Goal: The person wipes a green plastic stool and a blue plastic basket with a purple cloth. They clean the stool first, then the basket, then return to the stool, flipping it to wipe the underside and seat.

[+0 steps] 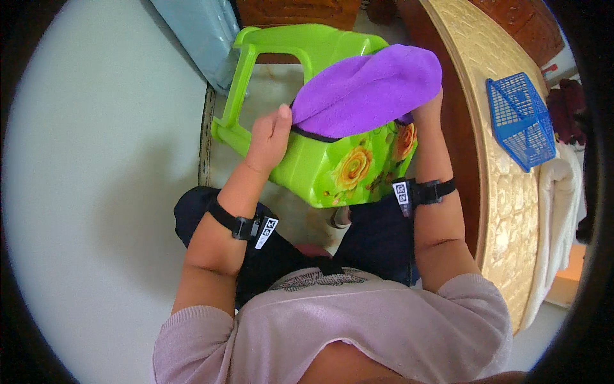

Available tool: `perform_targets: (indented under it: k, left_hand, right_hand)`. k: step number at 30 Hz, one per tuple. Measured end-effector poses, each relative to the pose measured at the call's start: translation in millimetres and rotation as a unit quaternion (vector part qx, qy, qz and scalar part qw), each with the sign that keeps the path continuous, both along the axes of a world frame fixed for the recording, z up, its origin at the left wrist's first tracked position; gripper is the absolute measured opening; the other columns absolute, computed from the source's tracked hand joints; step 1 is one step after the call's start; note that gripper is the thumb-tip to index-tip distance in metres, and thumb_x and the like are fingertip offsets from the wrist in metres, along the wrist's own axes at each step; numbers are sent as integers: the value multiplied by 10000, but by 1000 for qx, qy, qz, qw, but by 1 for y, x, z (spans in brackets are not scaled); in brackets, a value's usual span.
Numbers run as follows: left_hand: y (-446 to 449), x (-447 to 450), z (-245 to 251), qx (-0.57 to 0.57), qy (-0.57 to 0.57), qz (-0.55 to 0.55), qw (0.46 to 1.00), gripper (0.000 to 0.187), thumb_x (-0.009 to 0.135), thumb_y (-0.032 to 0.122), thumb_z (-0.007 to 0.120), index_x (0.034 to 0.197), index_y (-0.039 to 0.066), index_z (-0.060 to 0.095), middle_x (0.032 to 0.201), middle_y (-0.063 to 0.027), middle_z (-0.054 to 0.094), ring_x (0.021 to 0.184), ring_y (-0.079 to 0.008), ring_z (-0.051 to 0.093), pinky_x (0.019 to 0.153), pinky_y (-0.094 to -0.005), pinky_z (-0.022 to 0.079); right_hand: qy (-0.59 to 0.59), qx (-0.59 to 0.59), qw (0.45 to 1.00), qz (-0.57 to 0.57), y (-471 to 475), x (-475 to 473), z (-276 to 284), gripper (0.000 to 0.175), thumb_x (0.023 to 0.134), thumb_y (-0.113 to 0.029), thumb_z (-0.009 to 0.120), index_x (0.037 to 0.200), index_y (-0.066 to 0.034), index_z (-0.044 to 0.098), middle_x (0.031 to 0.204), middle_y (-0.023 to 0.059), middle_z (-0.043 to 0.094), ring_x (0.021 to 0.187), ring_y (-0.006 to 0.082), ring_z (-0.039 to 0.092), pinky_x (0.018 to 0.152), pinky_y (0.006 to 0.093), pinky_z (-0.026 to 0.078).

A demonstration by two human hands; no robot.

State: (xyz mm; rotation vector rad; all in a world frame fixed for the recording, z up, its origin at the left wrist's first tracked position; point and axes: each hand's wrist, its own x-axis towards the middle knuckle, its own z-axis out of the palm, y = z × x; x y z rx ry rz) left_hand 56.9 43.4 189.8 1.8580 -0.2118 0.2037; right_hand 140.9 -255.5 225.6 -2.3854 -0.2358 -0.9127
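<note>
A purple cloth (367,91) with a dark edge is stretched between my two hands, above a light-green plastic stool (292,41). My left hand (272,137) pinches the cloth's left corner, thumb on top. At the cloth's right end is my right hand (430,110), gripping it with the fingers hidden behind the fabric. The stool lies tipped in front of my knees, its rose-printed seat towards me and its legs pointing away to the left. Part of the stool is covered from view by the cloth.
On the right stands a bed with a cream quilted mattress (508,230), bearing a blue plastic basket (523,125) and a white folded blanket (556,216). A pale wall (105,144) rises on the left. Light-blue wrapped material (201,38) leans beside brown wooden furniture (297,12).
</note>
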Motion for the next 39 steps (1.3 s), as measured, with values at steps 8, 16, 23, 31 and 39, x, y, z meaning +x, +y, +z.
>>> perform_targets:
  k: [8,16,23,31,39]
  left_hand:
    - [-6,12,-5,-143,169,5,975,550,987,448,420,1103,-62,591,1067,-106,626,987,-188,553,901,-326,427]
    - [-8,25,8,-525,253,-39,812,546,966,441,469,1354,59,425,1324,-147,503,1190,-303,508,1017,-448,408]
    - [-18,25,-8,-652,260,-190,687,531,982,430,432,1355,52,419,1339,-154,489,1217,-314,488,1044,-470,383]
    - [-23,15,-12,-575,265,-193,750,504,991,384,444,1348,28,415,1306,-133,521,1186,-272,520,1034,-418,405]
    - [-25,17,-15,-484,347,-141,791,472,972,375,505,1258,1,507,1166,-114,604,1080,-212,585,912,-353,489]
  right_hand:
    - [40,17,999,5,-15,10,-16,288,831,-270,586,975,-33,662,944,173,680,896,359,639,767,386,491]
    - [0,39,974,222,9,-48,-15,188,793,-128,620,953,-42,667,961,115,685,890,279,661,781,336,514]
    - [123,118,933,317,17,-58,-2,278,815,-118,615,1070,-15,657,1071,118,679,989,266,651,872,328,501]
    - [384,237,869,205,4,-13,-33,328,890,-137,602,1202,-36,586,1207,102,604,1096,186,564,939,312,453]
    - [254,276,900,222,42,-34,-40,419,831,-179,692,1205,-37,566,1110,84,643,1008,168,580,901,324,467]
